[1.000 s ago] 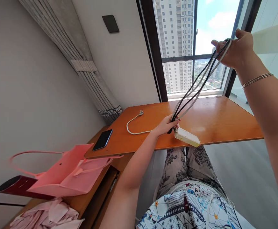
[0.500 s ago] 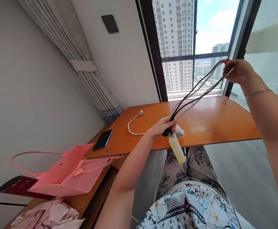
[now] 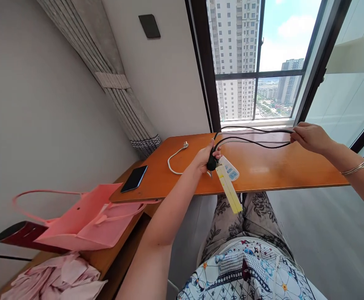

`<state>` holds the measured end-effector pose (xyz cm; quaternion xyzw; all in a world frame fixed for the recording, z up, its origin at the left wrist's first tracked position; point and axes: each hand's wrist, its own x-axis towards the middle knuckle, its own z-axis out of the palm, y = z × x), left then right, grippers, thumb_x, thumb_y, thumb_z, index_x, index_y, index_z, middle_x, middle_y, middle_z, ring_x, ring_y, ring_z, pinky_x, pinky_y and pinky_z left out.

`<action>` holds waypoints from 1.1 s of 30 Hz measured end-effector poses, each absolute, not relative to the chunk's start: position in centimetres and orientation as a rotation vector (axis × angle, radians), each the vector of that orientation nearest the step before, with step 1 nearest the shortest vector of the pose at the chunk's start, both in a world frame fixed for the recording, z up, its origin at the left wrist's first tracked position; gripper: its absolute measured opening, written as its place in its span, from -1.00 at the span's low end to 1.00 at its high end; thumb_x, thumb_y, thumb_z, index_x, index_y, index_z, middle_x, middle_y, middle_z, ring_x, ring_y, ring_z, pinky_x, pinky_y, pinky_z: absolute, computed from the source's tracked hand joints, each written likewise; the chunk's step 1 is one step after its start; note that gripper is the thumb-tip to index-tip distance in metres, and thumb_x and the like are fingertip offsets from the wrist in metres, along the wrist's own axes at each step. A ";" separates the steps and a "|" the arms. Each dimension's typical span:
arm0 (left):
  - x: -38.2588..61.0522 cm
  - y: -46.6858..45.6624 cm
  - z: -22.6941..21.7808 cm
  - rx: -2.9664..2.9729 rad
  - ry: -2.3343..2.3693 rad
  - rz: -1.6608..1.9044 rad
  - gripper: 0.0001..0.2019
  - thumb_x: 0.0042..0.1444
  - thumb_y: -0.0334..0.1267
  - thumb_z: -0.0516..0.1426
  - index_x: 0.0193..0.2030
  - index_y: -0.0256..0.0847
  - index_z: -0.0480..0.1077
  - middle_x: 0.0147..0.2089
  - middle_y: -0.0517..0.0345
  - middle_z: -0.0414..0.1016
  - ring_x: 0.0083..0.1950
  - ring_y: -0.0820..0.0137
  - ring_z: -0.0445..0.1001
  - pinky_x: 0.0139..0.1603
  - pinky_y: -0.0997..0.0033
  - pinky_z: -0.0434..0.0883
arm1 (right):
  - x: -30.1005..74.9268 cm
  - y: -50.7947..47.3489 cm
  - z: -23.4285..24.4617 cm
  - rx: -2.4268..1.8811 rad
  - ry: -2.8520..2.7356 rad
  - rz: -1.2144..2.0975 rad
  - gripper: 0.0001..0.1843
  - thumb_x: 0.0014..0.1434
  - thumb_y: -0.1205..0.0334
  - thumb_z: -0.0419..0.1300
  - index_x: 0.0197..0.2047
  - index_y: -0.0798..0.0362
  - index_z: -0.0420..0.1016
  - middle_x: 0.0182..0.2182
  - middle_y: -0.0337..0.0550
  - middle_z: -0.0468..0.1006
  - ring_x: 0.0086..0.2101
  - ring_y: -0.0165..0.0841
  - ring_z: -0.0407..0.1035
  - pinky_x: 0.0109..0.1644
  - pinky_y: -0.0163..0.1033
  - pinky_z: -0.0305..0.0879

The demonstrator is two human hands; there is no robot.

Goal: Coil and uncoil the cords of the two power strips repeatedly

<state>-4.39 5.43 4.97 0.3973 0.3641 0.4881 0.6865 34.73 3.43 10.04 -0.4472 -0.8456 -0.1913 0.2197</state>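
Observation:
Black and white cables [image 3: 252,141] stretch in loops between my two hands, low over the wooden table. My left hand [image 3: 207,157] is closed around their near end, beside a black plug-like end [image 3: 212,163]. At the far end of the loops, my right hand [image 3: 308,135] pinches the bundle. Below my left hand hangs a pale yellow tag-like strip [image 3: 228,188], reaching past the table edge. Next to it is a white power strip [image 3: 230,168] with blue-marked sockets. A white cord with a plug [image 3: 175,155] lies on the table, running behind my left hand.
The wooden table [image 3: 278,166] runs below the window. A phone [image 3: 134,179] lies at its left corner. Lower left are a pink bag [image 3: 91,225], a dark red cylinder [image 3: 28,236] and crumpled pink cloth [image 3: 56,279]. A grey curtain [image 3: 128,108] hangs at the wall.
My right hand has come down from in front of the window to just above the table, bringing the cable loops level. My left hand has shifted slightly left, and the power strip's socket face now shows.

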 end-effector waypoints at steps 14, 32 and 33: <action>0.6 3.7 4.4 1.150 0.879 0.989 -0.38 -0.10 0.35 0.28 -0.43 -0.29 0.41 -0.66 0.33 0.18 -0.61 0.55 0.25 -0.57 0.57 0.20 | 20.2 -3.6 10.6 -0.626 -3.159 -0.181 -0.73 0.41 0.20 0.06 -0.27 0.10 0.50 -0.45 -0.10 0.58 -0.52 -0.40 0.31 -0.41 -0.24 -0.02; 1.7 2.7 2.0 1.293 0.483 1.014 -0.28 -0.53 0.35 0.42 -0.43 -0.24 0.39 -0.55 0.28 0.30 -0.54 0.57 0.18 -0.55 0.48 0.12 | 13.8 0.8 11.2 -0.820 -1.305 1.359 -0.51 0.22 -0.24 0.23 -0.41 0.02 0.29 -0.59 -0.35 0.40 -0.75 -0.58 -0.01 -0.77 -0.36 -0.06; 1.7 2.6 2.1 1.312 0.501 1.021 -0.29 -0.54 0.33 0.44 -0.46 -0.24 0.36 -0.57 0.30 0.28 -0.56 0.59 0.16 -0.55 0.48 0.10 | 13.6 0.8 11.2 -0.822 -1.261 1.347 -0.49 0.20 -0.26 0.24 -0.41 0.01 0.28 -0.60 -0.36 0.39 -0.74 -0.59 -0.02 -0.76 -0.36 -0.06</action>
